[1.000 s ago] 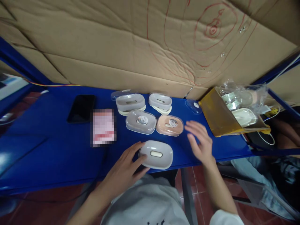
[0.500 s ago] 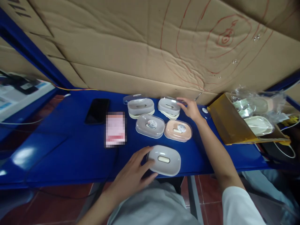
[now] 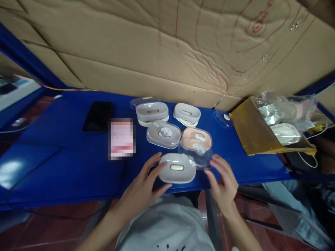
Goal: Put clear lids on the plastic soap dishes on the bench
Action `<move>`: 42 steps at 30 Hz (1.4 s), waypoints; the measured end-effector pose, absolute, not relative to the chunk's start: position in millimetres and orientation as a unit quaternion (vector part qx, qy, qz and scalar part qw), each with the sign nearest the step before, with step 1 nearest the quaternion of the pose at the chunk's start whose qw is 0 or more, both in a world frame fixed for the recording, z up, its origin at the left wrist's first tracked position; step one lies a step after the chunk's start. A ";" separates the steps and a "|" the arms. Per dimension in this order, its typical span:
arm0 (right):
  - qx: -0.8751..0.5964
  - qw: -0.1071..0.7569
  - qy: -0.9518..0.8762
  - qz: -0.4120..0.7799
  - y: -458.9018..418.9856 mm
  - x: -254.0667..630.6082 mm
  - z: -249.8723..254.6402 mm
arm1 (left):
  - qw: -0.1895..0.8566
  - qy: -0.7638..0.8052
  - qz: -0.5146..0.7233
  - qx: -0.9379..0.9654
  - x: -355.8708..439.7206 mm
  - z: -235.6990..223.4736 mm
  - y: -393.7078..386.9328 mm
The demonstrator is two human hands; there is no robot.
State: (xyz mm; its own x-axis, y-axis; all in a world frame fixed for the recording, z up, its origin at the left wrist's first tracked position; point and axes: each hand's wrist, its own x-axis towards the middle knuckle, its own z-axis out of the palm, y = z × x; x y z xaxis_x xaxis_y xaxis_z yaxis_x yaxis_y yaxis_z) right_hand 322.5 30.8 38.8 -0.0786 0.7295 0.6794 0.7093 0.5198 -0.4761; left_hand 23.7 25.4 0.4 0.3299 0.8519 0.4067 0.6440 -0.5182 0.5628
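A grey soap dish [image 3: 187, 174] with a cream oval slot in its middle lies at the table's front edge. My left hand [image 3: 146, 181] grips its left end, fingers over the far side and thumb at the near side. My right hand [image 3: 223, 181] pinches a clear plastic lid [image 3: 204, 159] by its right side. The lid is tilted and blurred just right of the dish, overlapping the peach soap dish [image 3: 185, 139] behind it. A lidded grey soap dish [image 3: 157, 136] lies beside the peach one. Two lidless grey dishes [image 3: 151, 113] stand on cream bases at the back.
Another clear lid [image 3: 146, 101] leans behind the back-left dish, and one more lid [image 3: 222, 119] lies near the cardboard box [image 3: 243, 129] of wrapped dishes at right. A black phone [image 3: 97, 116] and a pixelated card [image 3: 121, 139] lie left. A cardboard wall [image 3: 117, 45] closes the back.
My right hand has lifted the clear lid off the back-right dish and brought it forward beside the front grey dish. My left hand keeps its hold on that dish.
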 end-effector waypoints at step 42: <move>-0.419 0.345 -0.826 0.155 29.8 298.1 9.1 | 0.155 0.477 0.337 0.797 23.4 -4.6 32.8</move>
State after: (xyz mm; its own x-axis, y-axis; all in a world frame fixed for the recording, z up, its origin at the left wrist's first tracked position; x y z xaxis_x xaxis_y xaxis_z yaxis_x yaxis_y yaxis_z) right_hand 298.1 29.8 9.1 -0.4116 0.7983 0.4397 0.5853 0.6013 -0.5439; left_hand 23.4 32.8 -4.6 0.3182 0.8641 0.3900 0.6553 -0.4978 0.5682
